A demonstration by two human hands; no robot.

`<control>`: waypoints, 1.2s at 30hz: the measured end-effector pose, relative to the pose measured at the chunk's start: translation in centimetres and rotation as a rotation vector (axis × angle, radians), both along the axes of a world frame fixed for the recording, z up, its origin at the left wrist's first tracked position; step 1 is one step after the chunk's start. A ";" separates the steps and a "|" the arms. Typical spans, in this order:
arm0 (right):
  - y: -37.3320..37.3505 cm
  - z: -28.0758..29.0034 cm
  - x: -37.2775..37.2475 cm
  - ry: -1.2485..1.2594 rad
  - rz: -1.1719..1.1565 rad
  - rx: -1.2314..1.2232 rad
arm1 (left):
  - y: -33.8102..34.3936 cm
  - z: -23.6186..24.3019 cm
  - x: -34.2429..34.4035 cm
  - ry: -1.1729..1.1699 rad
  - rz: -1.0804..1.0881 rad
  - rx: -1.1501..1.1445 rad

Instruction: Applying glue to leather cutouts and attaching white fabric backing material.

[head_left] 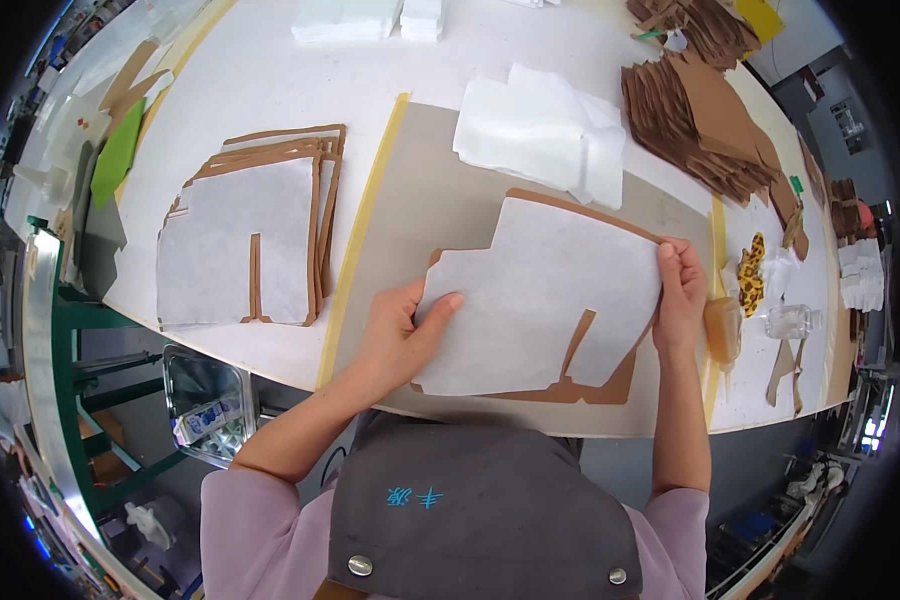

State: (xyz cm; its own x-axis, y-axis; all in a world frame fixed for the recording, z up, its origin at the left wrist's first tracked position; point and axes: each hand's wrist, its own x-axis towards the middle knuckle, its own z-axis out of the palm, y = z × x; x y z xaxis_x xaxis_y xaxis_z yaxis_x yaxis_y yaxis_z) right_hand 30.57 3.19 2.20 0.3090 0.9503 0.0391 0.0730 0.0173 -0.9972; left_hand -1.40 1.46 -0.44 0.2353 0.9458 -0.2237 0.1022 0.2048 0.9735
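Observation:
A white fabric lining piece [545,295] lies on a brown leather-like cut piece [610,385] on the grey mat [420,180] before me. My left hand [400,335] presses flat on the lining's left edge, thumb on top. My right hand [678,290] pinches the upper right corner of the lining and brown piece with its fingertips.
A stack of finished brown-and-white pieces [250,235] lies at the left. Loose white linings [545,130] sit behind the mat, and a pile of brown cut pieces [700,120] at the back right. A small amber bottle [722,328] and a clear bottle [792,320] stand right of my hand. A metal tray [205,400] hangs below the table edge.

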 end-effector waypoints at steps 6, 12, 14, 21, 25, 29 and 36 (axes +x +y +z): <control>-0.8 -0.8 -4.8 -0.121 0.475 -0.248 | 0.8 0.0 -4.5 -0.085 0.092 0.024; 5.3 2.7 -18.1 0.187 0.696 -0.283 | 2.7 3.9 -17.6 0.039 0.367 0.029; 7.0 2.1 -22.7 0.174 0.763 -0.261 | 3.5 5.4 -22.1 0.119 0.422 0.079; 8.0 -1.0 -24.6 -0.121 0.851 -0.266 | 6.1 1.7 -26.3 1.274 0.690 0.688; 5.3 0.7 -16.2 -0.335 0.750 -0.154 | 5.8 1.4 -22.6 1.160 0.514 0.734; 1.3 2.5 -2.9 -1.189 0.254 0.143 | 6.2 -1.0 -20.8 1.227 0.228 0.621; -12.3 -1.2 25.1 -1.061 -0.297 -0.606 | 6.9 0.0 -21.6 1.058 0.257 0.587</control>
State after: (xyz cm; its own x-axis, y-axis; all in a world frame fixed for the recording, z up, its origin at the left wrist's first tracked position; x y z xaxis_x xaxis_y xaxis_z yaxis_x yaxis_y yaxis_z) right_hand 55.67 -9.06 1.01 0.5973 0.8018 -0.0186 0.7650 -0.5765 -0.2869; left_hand -23.04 8.35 -0.45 -0.0104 0.9591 0.2829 0.9158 -0.1045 0.3879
